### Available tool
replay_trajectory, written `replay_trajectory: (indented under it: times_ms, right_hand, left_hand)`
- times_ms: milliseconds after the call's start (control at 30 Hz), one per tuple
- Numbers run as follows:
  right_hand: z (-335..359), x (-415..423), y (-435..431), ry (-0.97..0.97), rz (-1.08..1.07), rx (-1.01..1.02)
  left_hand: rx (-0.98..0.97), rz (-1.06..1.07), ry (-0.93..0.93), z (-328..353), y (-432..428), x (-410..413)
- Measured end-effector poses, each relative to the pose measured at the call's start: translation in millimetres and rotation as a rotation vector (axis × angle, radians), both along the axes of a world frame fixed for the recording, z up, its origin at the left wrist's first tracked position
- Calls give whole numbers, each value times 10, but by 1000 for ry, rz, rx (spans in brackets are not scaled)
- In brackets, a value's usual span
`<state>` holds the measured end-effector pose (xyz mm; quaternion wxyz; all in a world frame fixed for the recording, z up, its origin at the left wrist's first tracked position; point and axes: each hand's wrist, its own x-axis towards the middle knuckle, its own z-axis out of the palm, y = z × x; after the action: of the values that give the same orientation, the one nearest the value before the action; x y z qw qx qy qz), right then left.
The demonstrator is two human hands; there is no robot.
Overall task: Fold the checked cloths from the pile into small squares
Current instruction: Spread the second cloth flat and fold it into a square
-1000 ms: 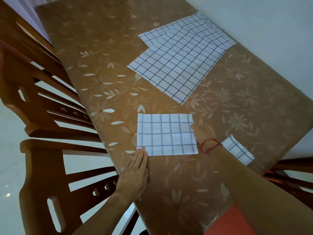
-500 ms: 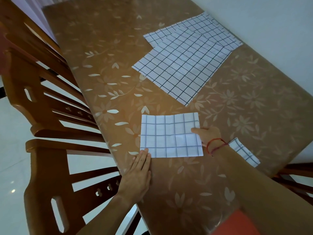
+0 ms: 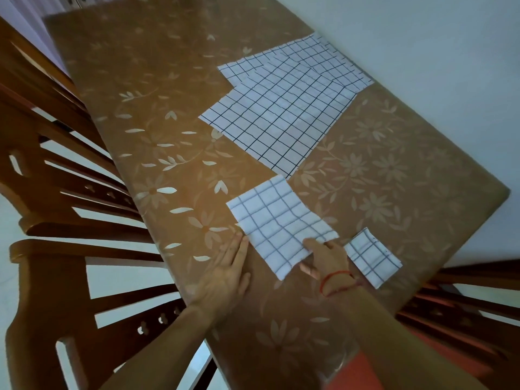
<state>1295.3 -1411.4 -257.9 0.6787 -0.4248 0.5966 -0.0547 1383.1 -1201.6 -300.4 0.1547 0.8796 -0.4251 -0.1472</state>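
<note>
Two hands (image 3: pixel 327 257) on one half-folded cloth (image 3: pixel 278 226); one small folded square (image 3: pixel 371 258).

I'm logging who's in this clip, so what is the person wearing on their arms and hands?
Both forearms are bare, with no sleeves or gloves in view. The right hand has a thin red string bracelet at the wrist. The left hand wears nothing visible.

The only view comes from a camera on the person's head, looking forward and steeply down along the brown flower-patterned table (image 3: pixel 174 88). It sits close above the near end, where both forearms enter from the bottom. The frame is tilted, so the table's far end runs to the upper left; wide-angle bending curves the edges.
</note>
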Motion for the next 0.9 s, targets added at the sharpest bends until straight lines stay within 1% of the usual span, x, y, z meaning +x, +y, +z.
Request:
replay_trajectory:
  times_ms: [167, 267, 333, 400, 433, 500, 533, 600, 667, 700, 733, 767, 800, 833, 867, 900]
  right_hand:
    - [125, -182, 273, -31, 33, 141]
    - [140, -290, 367, -54, 98, 159]
    - [155, -378, 378, -79, 200, 153]
    - [155, -464, 326, -57, 376, 100]
    - [130, -518, 290, -5, 501, 37]
    - [122, -611, 232, 89, 694, -165]
    - [106, -667, 232, 125, 731, -275]
    - [13, -817, 172, 159, 716, -397]
    - [80, -936, 193, 290, 876, -330]
    - [17, -986, 180, 293, 958, -370]
    - [-23, -990, 152, 261, 959, -587]
    - [-7, -957, 136, 201, 878, -759]
    - [-48, -950, 126, 203, 899, -903]
    - [-130, -916, 94, 140, 939, -1037]
    - [-142, -876, 98, 94, 985, -1094]
    - [-154, -848, 92, 62, 1003, -1104]
  left_hand:
    - [-42, -51, 9, -25, -131, -128]
    - [-15, -43, 11, -73, -139, -131]
    - [-4, -51, 2, -82, -109, -137]
    - [22, -54, -20, -71, -61, -155]
    - [28, -51, -27, -54, -42, -162]
    - [26, -58, -50, -9, -1, -187]
    - [48, -71, -73, 27, 22, -207]
    - [102, -76, -119, 94, 69, -259]
    - [48, -88, -98, 78, 139, -311]
    - [14, -98, -75, 54, 180, -330]
    - [1, -105, -79, 20, 219, -347]
    - [-4, -105, -80, -4, 258, -362]
    - [-7, -109, -80, -9, 286, -370]
    - [-13, -109, -61, -6, 311, -375]
    - [-16, -108, -50, 3, 329, -378]
    - [-27, -100, -46, 5, 343, -376]
